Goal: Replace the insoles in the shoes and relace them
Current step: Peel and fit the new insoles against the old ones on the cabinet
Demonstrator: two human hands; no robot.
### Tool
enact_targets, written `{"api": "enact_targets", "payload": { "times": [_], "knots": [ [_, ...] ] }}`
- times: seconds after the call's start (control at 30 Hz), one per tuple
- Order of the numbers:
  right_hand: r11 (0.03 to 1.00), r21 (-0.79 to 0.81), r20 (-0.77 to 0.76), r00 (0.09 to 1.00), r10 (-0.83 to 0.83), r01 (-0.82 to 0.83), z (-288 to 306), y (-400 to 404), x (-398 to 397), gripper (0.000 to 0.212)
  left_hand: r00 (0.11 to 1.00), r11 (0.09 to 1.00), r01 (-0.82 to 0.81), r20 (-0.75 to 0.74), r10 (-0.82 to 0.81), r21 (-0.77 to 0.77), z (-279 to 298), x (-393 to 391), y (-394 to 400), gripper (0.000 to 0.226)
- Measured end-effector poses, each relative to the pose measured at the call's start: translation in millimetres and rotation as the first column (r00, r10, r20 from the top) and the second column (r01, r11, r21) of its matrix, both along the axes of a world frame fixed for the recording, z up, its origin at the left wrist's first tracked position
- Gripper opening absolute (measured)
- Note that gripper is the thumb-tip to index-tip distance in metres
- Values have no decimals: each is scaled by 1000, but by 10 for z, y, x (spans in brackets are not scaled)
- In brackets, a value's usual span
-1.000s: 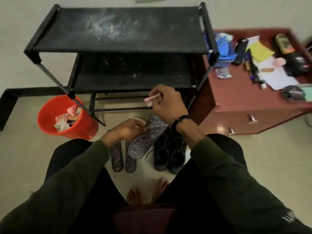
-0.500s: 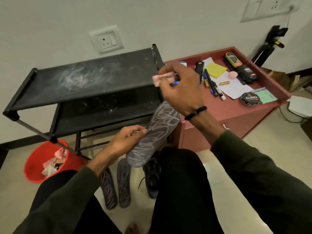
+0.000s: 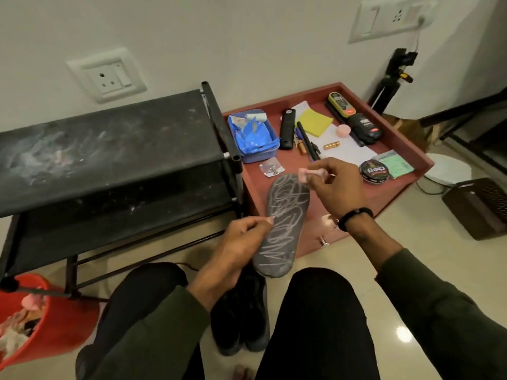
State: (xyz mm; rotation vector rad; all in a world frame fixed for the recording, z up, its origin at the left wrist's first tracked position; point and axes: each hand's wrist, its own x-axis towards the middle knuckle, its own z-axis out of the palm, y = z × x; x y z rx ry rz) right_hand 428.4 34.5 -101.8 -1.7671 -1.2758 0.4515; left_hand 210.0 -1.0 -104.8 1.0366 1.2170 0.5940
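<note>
From the head camera, looking down past two dark-trousered knees: the left hand [image 3: 241,237] pinches the edge of a grey insole [image 3: 282,226], thumb and fingertips closed on its left side about midway along. The insole is held up in the air, toe end tilted away toward the desk [image 3: 274,163], its surface covered in pale looping scribbles. The right hand [image 3: 332,187], a black band on its wrist, has its fingers curled round a small pink tube [image 3: 308,174] whose end pokes out just beside the insole's toe — whether it touches the insole cannot be told.

Below the insole a pair of black shoes [image 3: 241,319] stands on the tiled floor between the knees, side by side and touching.

On the reddish desk lies a round black tin [image 3: 373,171] with red lettering that reads "Cherry", seen upside down. Next to it sits a green card [image 3: 396,167] with print too small to read. Farther back lies a black-and-yellow bottle [image 3: 341,104] on its side, its label illegible, beside a yellow sticky-note pad [image 3: 315,122], a black remote [image 3: 287,127], and a blue tray [image 3: 253,135] of crumpled wrappers.

To the left stands a dusty black shoe rack [image 3: 109,149] — and at its foot a red bucket [image 3: 55,330] holding scraps.
</note>
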Motion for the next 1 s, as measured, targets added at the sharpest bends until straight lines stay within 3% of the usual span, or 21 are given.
{"api": "enact_targets", "payload": {
  "times": [0.13, 0.3, 0.4, 0.43, 0.5, 0.57, 0.6, 0.63, 0.7, 0.73, 0.8, 0.87, 0.93, 1.0],
  "knots": [
    [992, -112, 44, 997, 70, -65, -37, 18, 112, 16, 991, 997, 75, 117, -72, -26, -74, 291, -4, 23],
    [971, -223, 67, 992, 108, -90, -254, 110, 163, 10, 985, 986, 116, -141, -98, 120, -145, 388, 168, 82],
    [971, -230, 74, 993, 88, -69, -398, 234, 165, 7, 973, 966, 206, -140, -185, 156, -132, 369, 233, 89],
    [973, -224, 61, 995, 75, -59, -444, 279, 168, 7, 951, 934, 261, -228, -207, 243, -118, 346, 218, 84],
    [978, -206, 21, 999, 41, -36, -516, 340, 163, 8, 864, 751, 389, -494, -96, 533, -103, 290, 216, 59],
    [981, -193, -29, 1000, -8, 3, -569, 382, 167, 14, 785, 424, 506, -605, 134, 751, -116, 250, 368, 24],
    [982, -191, -49, 999, -25, 15, -580, 396, 168, 17, 738, 329, 585, -655, 163, 741, -147, 244, 493, 19],
    [980, -195, -69, 997, -39, 25, -584, 412, 171, 19, 666, 308, 676, -734, 132, 669, -153, 245, 636, 21],
    [978, -206, -109, 993, -52, 29, -592, 448, 186, 19, 491, 357, 809, -871, 22, 466, -199, 283, 886, 25],
    [977, -210, -106, 993, -52, 29, -598, 474, 204, 19, 444, 387, 826, -896, 0, 410, -202, 315, 963, 24],
    [976, -215, -79, 995, -55, 36, -593, 524, 237, 18, 452, 438, 816, -889, -77, 377, -232, 412, 978, 21],
    [972, -230, -79, 995, -64, 44, -564, 575, 269, 15, 465, 406, 835, -870, -160, 372, -270, 516, 843, 20],
    [968, -248, -98, 993, -64, 38, -542, 604, 289, 13, 447, 352, 856, -883, -142, 377, -334, 545, 735, 20],
    [968, -243, -109, 991, -84, 55, -577, 603, 284, 11, 490, 381, 819, -868, -76, 429, -392, 546, 772, 28]
  ]
}}
